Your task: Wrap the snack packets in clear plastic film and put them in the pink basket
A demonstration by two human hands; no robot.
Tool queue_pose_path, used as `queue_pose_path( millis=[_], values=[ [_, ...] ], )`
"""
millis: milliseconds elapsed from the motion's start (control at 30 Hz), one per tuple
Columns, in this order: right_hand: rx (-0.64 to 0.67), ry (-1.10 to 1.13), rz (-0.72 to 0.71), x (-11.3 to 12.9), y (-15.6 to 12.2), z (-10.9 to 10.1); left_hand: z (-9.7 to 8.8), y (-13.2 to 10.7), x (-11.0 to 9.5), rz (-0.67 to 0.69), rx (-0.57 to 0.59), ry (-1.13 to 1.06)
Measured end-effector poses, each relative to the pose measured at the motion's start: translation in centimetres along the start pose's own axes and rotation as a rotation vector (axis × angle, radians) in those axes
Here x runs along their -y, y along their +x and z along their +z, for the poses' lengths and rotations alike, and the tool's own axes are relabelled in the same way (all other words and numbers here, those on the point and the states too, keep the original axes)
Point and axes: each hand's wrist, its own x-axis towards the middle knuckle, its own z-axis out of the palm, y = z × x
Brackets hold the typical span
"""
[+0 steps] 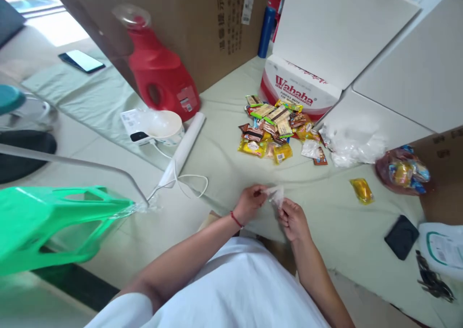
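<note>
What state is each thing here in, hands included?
Left hand: closed, pinching the plastic
Right hand: closed, pinching the plastic
Thin, translucent plastic piece: crumpled, held between both hands
Colourful wrapped snacks: loosely heaped
Yellow shiny packet: lying apart from the heap
Red plastic jug: upright
Blue cylinder: upright
White cable: loosely looped

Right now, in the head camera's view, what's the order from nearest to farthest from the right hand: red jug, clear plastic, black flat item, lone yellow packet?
1. Clear plastic, pinched in the right hand.
2. Lone yellow packet, off to its right.
3. Black flat item, farther right.
4. Red jug, back on the left.
</note>
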Motion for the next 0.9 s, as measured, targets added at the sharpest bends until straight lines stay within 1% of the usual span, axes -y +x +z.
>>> queue_pose_path(
  millis=[33,67,100,133,200,233,267,300,367,433,500,533,567,633,667,700,733,800,833,900],
  values=[
    [0.016,-0.013,0.023,0.0,0.0,-0.1,-0.3,0.2,0.0,-0.005,-0.022,-0.034],
    [0.010,-0.029,0.016,0.2,0.0,-0.2,-0.7,0.3,-0.1,-0.002,-0.052,-0.060],
    [-0.025,-0.047,-0.034,0.4,0.0,-0.4,-1.0,0.4,-0.1,0.002,-0.085,-0.073],
    [-0.078,-0.070,-0.125,0.7,-0.1,-0.6,-1.3,0.3,-0.2,0.003,-0.117,-0.069],
    [-0.173,-0.146,-0.362,1.0,0.0,-0.6,-1.7,0.2,-0.2,0.011,-0.167,-0.012],
    [-0.181,-0.204,-0.453,1.1,0.0,-0.5,-1.8,0.2,-0.3,0.018,-0.181,0.025],
    [-0.155,-0.274,-0.500,1.1,0.2,-0.3,-1.9,0.1,-0.4,0.027,-0.186,0.061],
    [-0.110,-0.339,-0.500,1.1,0.3,-0.2,-2.0,0.1,-0.5,0.037,-0.178,0.092],
    [-0.050,-0.397,-0.429,1.2,0.8,0.0,-2.3,0.0,-0.9,0.051,-0.147,0.149],
    [-0.090,-0.346,-0.369,1.4,1.2,0.0,-2.7,-0.1,-1.7,0.056,-0.136,0.219],
    [-0.156,-0.256,-0.361,1.7,1.4,-0.2,-3.2,-0.1,-2.6,0.082,-0.163,0.328],
    [-0.151,-0.224,-0.360,1.9,1.4,-0.2,-3.3,-0.1,-3.0,0.107,-0.179,0.394],
    [-0.119,-0.210,-0.353,1.9,1.4,-0.2,-3.4,-0.1,-3.4,0.137,-0.185,0.458],
    [-0.021,-0.230,-0.321,1.9,1.4,0.0,-3.5,-0.1,-4.0,0.188,-0.157,0.544],
    [0.014,-0.246,-0.301,1.8,1.4,0.1,-3.5,0.0,-4.3,0.200,-0.139,0.542],
    [0.023,-0.250,-0.285,1.6,1.5,0.2,-3.4,0.0,-4.4,0.204,-0.136,0.505],
    [0.008,-0.237,-0.274,1.5,1.7,0.3,-3.3,0.0,-4.6,0.206,-0.157,0.440],
    [-0.064,-0.161,-0.269,1.1,1.9,0.5,-3.1,-0.3,-4.7,0.215,-0.237,0.291],
    [-0.109,-0.119,-0.276,0.9,1.9,0.7,-2.8,-0.5,-4.6,0.227,-0.257,0.252],
    [-0.166,-0.072,-0.300,0.6,1.7,1.0,-2.1,-1.1,-4.3,0.269,-0.225,0.283]
  ],
)
